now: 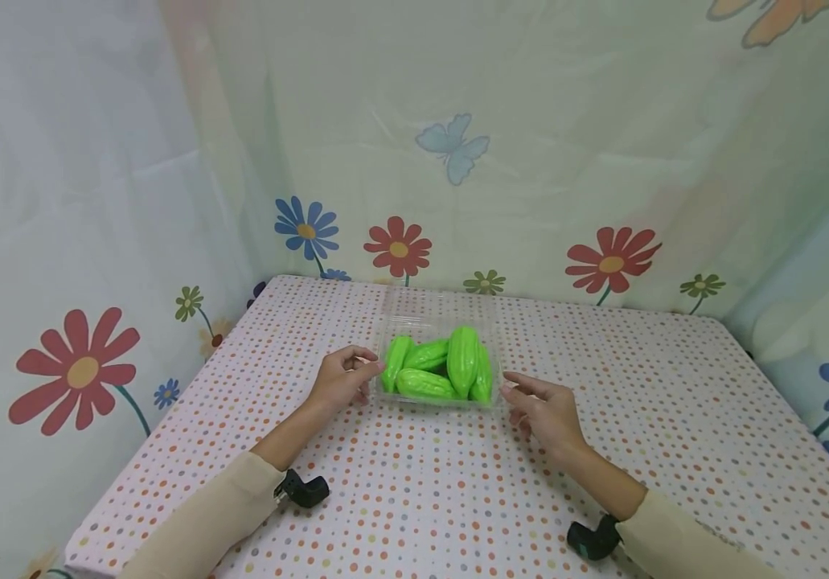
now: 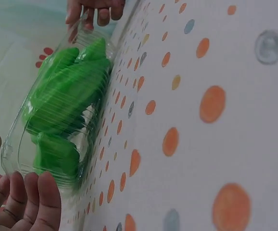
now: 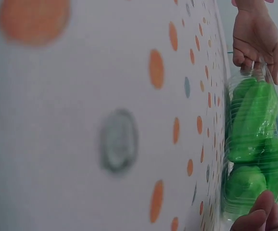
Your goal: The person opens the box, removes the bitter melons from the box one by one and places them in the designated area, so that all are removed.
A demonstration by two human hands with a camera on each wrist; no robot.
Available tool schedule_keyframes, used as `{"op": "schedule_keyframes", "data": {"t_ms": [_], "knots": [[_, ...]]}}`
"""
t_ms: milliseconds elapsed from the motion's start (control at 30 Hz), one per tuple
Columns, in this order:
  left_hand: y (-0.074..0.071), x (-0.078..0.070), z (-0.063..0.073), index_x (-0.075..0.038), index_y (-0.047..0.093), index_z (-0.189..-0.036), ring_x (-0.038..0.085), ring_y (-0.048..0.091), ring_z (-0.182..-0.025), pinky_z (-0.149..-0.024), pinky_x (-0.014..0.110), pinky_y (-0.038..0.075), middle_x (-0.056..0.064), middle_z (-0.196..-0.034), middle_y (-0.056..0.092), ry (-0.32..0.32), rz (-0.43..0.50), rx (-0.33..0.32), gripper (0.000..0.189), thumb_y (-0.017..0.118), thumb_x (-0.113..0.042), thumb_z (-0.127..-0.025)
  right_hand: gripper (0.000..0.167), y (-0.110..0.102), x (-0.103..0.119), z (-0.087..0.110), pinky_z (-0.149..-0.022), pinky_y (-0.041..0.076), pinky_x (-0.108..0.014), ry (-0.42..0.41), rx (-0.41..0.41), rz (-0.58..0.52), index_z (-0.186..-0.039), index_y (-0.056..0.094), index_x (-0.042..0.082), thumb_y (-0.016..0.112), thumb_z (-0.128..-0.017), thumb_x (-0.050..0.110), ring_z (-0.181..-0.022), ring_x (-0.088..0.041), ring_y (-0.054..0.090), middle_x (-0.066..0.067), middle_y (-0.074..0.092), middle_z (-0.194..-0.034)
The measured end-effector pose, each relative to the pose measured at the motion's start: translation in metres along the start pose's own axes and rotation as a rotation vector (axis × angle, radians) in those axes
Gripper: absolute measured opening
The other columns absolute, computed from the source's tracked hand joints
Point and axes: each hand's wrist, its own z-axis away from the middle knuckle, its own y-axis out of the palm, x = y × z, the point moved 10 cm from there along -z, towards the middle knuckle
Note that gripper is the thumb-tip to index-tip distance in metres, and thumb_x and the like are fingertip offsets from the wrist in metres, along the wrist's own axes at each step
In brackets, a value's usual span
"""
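A clear plastic clamshell container [image 1: 437, 402] stands on the table with its see-through lid [image 1: 436, 304] tipped back behind it. Several bright green, ridged, elongated pieces [image 1: 462, 362] that look like plastic gourds or star fruit lie inside. At the container's left side my left hand [image 1: 342, 376] holds the rim, its thumb above and its fingers [image 2: 47, 195] along the wall. My right hand [image 1: 546, 408] holds the opposite side, with fingertips [image 3: 264, 204] against the clear wall near the front corner.
A white cloth with coloured dots [image 1: 414, 490] covers the table. Hanging sheets printed with flowers and a butterfly [image 1: 453, 149] surround it at the back and both sides. Black devices [image 1: 304, 489] are strapped at both wrists over beige sleeves [image 1: 204, 515].
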Motion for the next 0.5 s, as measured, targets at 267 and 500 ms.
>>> {"op": "schedule_keyframes", "data": {"t_ms": [267, 500], "knots": [[0.0022, 0.0031, -0.0058, 0.001, 0.063, -0.124, 0.019, 0.056, -0.056, -0.057, 0.046, 0.06, 0.019, -0.075, 0.059, -0.005, 0.003, 0.005, 0.035, 0.072, -0.013, -0.093, 0.041, 0.0009, -0.0005, -0.0061, -0.049, 0.051, -0.03, 0.02, -0.009, 0.048, -0.135, 0.064, 0.004, 0.067, -0.097, 0.019, -0.062, -0.023, 0.064, -0.023, 0.07, -0.1], [0.0019, 0.0014, -0.0075, 0.001, 0.062, -0.125, 0.018, 0.056, -0.055, -0.056, 0.041, 0.059, 0.018, -0.078, 0.062, 0.008, -0.021, 0.008, 0.036, 0.07, -0.011, -0.092, 0.041, -0.0005, 0.0009, -0.0097, -0.049, 0.051, -0.03, 0.008, -0.017, 0.06, -0.135, 0.065, 0.005, 0.067, -0.097, 0.019, -0.062, -0.024, 0.064, -0.022, 0.071, -0.099]]}}
